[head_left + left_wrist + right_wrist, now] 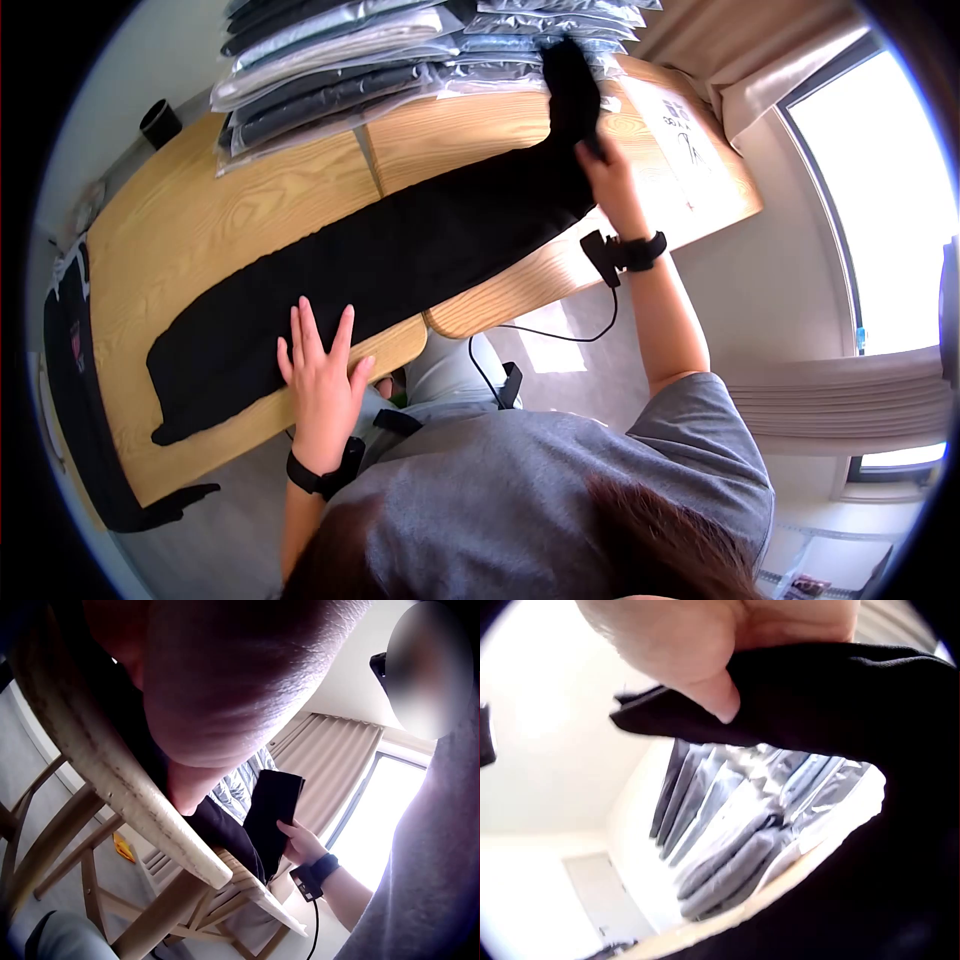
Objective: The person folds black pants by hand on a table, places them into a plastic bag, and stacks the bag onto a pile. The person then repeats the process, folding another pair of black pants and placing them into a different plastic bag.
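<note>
Folded black trousers [400, 240] lie lengthwise across the wooden table, the wider end at the left. My left hand [325, 385] rests on their near edge, palm down and fingers spread. At the right, my right hand [613, 185] grips the narrower leg end, which stands raised off the tabletop. In the right wrist view the thumb [718, 697] presses on the black cloth [802, 701], with the other fingers hidden behind it. The left wrist view shows the lifted flap [274, 810] upright in the right hand, while the left fingers are mostly out of sight.
Stacks of bagged folded clothes [340, 75] stand along the table's far side. Another dark garment [75, 370] hangs over the left end. A printed sheet [680, 130] lies at the right. A cable [560, 338] runs from the right wrist camera past the table edge.
</note>
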Demonstrator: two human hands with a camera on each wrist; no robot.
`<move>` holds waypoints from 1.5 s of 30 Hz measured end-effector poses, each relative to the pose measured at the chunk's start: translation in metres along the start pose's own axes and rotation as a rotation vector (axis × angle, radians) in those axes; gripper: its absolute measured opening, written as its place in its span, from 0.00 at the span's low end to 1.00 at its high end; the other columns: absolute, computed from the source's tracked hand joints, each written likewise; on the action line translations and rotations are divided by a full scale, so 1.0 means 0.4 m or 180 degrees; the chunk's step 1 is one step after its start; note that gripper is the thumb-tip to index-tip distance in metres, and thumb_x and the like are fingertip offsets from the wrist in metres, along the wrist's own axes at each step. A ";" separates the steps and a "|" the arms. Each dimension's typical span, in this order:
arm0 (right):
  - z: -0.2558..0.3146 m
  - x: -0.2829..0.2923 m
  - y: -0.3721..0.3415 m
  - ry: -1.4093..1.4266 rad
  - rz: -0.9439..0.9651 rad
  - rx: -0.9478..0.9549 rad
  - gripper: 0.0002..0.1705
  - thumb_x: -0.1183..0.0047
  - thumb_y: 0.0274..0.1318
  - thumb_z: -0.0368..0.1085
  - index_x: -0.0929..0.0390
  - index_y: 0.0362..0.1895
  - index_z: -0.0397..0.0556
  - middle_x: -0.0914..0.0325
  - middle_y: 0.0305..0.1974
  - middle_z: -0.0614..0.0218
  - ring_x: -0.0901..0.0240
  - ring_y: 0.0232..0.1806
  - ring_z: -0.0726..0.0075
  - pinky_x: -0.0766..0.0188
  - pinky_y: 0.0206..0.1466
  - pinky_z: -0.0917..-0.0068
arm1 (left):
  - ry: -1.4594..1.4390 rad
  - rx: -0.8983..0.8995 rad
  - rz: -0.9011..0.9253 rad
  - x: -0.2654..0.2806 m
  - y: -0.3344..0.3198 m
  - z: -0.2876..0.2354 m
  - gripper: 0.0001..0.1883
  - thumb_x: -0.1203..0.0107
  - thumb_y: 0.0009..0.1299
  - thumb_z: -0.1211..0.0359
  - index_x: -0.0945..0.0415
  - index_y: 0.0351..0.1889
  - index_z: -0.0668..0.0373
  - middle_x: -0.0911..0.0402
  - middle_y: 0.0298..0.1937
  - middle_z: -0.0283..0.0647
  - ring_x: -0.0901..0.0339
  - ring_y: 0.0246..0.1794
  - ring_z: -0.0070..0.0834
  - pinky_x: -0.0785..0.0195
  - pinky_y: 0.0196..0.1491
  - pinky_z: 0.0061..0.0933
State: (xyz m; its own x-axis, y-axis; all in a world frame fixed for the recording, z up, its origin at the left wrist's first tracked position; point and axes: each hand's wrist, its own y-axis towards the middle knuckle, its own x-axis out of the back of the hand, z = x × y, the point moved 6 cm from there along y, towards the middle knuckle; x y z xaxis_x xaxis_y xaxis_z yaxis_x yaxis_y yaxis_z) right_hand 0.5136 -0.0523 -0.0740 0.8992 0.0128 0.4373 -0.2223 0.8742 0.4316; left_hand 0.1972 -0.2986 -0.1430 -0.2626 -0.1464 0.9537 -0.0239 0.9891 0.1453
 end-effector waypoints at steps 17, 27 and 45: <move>-0.024 -0.132 -0.140 -0.2386 0.2036 0.0108 0.36 0.58 0.53 0.22 0.38 0.66 0.68 0.45 0.70 0.63 0.53 0.73 0.57 0.50 0.68 0.47 | 0.0033 -0.0016 -0.0018 -0.004 -0.001 0.001 0.31 0.47 0.66 0.58 0.39 0.68 0.47 0.55 0.73 0.56 0.53 0.72 0.50 0.61 0.68 0.57; 0.020 -0.091 -0.050 -0.1616 0.2528 0.0689 0.41 0.62 0.50 0.21 0.47 0.71 0.60 0.56 0.72 0.55 0.63 0.75 0.52 0.59 0.74 0.59 | 0.0069 -0.0007 0.0003 -0.001 0.002 0.001 0.31 0.46 0.65 0.58 0.39 0.68 0.46 0.55 0.73 0.56 0.53 0.72 0.50 0.60 0.67 0.57; -0.270 0.035 -0.109 0.1812 0.0005 -0.2663 0.21 0.38 0.52 0.39 0.27 0.47 0.41 0.21 0.39 0.63 0.25 0.39 0.67 0.27 0.43 0.69 | -0.0038 -0.0040 -0.0069 -0.006 -0.002 0.007 0.30 0.47 0.66 0.57 0.38 0.67 0.47 0.55 0.73 0.58 0.52 0.72 0.52 0.61 0.67 0.58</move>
State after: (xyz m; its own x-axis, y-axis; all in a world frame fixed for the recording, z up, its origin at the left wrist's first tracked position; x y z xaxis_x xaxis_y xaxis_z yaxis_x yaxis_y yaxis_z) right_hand 0.5767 -0.0378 -0.1718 0.9937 0.0529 -0.0983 -0.0847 0.9308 -0.3557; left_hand 0.1949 -0.2991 -0.1462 -0.2735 -0.1676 0.9472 -0.0177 0.9854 0.1692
